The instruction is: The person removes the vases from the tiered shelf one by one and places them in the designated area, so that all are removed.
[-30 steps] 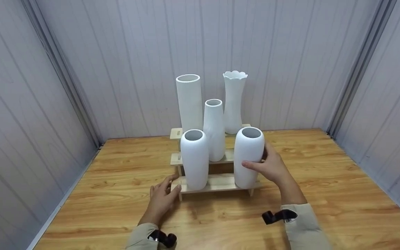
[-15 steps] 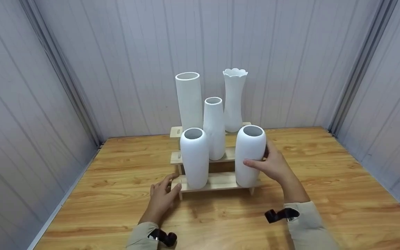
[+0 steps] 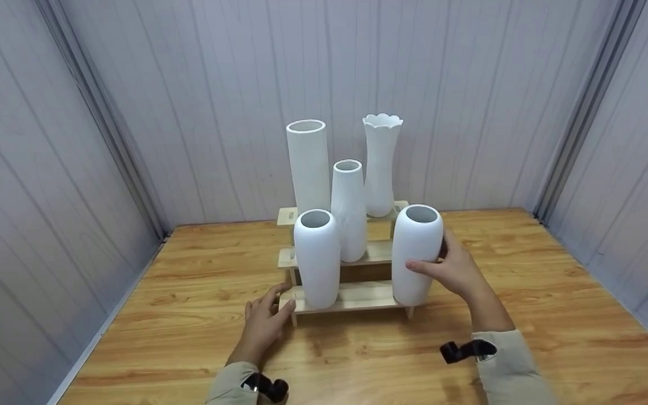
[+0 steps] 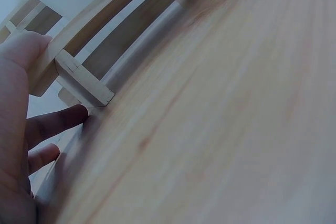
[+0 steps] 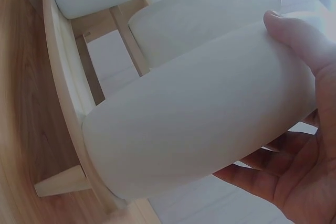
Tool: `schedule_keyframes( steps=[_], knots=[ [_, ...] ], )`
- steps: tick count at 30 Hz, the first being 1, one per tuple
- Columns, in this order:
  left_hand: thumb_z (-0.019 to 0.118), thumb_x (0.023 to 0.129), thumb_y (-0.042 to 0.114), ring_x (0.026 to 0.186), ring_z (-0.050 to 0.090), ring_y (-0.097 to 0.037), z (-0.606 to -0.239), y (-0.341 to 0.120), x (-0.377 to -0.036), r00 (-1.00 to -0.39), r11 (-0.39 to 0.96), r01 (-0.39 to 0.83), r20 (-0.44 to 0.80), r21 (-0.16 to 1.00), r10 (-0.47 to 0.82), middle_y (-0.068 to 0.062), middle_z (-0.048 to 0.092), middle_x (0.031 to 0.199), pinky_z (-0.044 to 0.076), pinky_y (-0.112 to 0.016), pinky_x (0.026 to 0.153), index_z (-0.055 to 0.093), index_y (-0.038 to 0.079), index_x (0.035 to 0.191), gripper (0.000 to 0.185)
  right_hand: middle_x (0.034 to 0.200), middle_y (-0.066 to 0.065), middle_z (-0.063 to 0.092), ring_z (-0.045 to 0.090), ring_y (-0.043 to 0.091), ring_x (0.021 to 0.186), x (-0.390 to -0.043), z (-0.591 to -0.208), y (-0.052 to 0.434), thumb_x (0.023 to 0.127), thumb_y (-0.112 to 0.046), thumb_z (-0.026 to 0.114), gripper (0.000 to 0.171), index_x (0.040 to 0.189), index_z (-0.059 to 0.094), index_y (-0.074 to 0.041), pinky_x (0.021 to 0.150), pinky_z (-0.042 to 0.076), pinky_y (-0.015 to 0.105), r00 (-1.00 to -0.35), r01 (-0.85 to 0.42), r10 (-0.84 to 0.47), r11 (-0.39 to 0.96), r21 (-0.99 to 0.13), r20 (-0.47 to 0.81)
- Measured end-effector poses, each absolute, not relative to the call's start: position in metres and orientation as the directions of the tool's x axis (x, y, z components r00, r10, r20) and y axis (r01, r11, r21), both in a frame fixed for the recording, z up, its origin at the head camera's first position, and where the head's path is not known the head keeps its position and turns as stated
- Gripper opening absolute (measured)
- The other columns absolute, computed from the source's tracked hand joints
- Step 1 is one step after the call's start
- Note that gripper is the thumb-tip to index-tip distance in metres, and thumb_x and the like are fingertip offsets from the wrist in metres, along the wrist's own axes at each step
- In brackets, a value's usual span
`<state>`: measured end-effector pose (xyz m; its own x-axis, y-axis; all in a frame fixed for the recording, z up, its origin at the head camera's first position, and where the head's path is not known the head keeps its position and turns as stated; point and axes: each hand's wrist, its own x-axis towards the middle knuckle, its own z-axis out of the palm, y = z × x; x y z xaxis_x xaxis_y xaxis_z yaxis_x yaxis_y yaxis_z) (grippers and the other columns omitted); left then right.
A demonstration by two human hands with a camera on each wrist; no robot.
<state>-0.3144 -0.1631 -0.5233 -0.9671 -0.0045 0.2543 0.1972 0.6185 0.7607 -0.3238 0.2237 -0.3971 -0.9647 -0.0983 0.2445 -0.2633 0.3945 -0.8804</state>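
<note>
My right hand (image 3: 459, 270) grips a white barrel-shaped vase (image 3: 415, 247), thumb on its front, fingers around the far right side. In the right wrist view this vase (image 5: 194, 114) has its base at the end of the lowest shelf. A tiered wooden stand (image 3: 366, 295) carries the vases. At its left end my left hand (image 3: 265, 326) holds the lowest shelf between thumb and index finger. The left wrist view shows the thumb on the shelf (image 4: 86, 30) and other fingers (image 4: 60, 124) low beside the stand's leg. A matching vase (image 3: 317, 264) stands upright at the lowest shelf's left.
On the middle tier is a tapered white vase (image 3: 349, 219). The top tier bears a cylindrical vase (image 3: 309, 169) at left and a scallop-rimmed vase (image 3: 381, 169) at right. The stand is on a wood-grain table (image 3: 206, 270), with pale panel walls (image 3: 234, 112) around it.
My right hand has shifted the right barrel-shaped vase a little to the right along the lowest shelf. My left hand has stayed at the shelf's left end.
</note>
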Motion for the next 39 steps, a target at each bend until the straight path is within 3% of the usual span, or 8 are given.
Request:
schedule_keyframes(
  steps=[24,39],
  knots=[
    [0.056,0.086,0.051,0.115,0.043,-0.029,-0.522,-0.162,-0.314,-0.964,0.622,0.204,0.267,0.756,-0.008,-0.005,0.059,0.116,-0.004,-0.054,0.105,0.052,0.03,0.126,0.045,0.128,0.012,0.045,0.047,0.032,0.115,-0.32,-0.394,0.251,0.063,-0.045,0.081,0.1,0.141,0.022,-0.021,0.089,0.04,0.056,-0.974,-0.223,-0.063,0.427,-0.876,0.218],
    [0.056,0.086,0.051,0.118,0.04,-0.031,-0.518,-0.163,-0.316,-0.965,0.602,0.198,0.26,0.773,-0.017,-0.007,0.058,0.118,-0.005,-0.053,0.105,0.052,0.032,0.125,0.044,0.126,0.014,0.047,0.049,0.033,0.112,-0.32,-0.395,0.27,0.066,-0.043,0.08,0.099,0.142,0.022,-0.019,0.086,0.043,0.055,-0.959,-0.263,-0.024,0.453,-0.852,0.283]
  ],
)
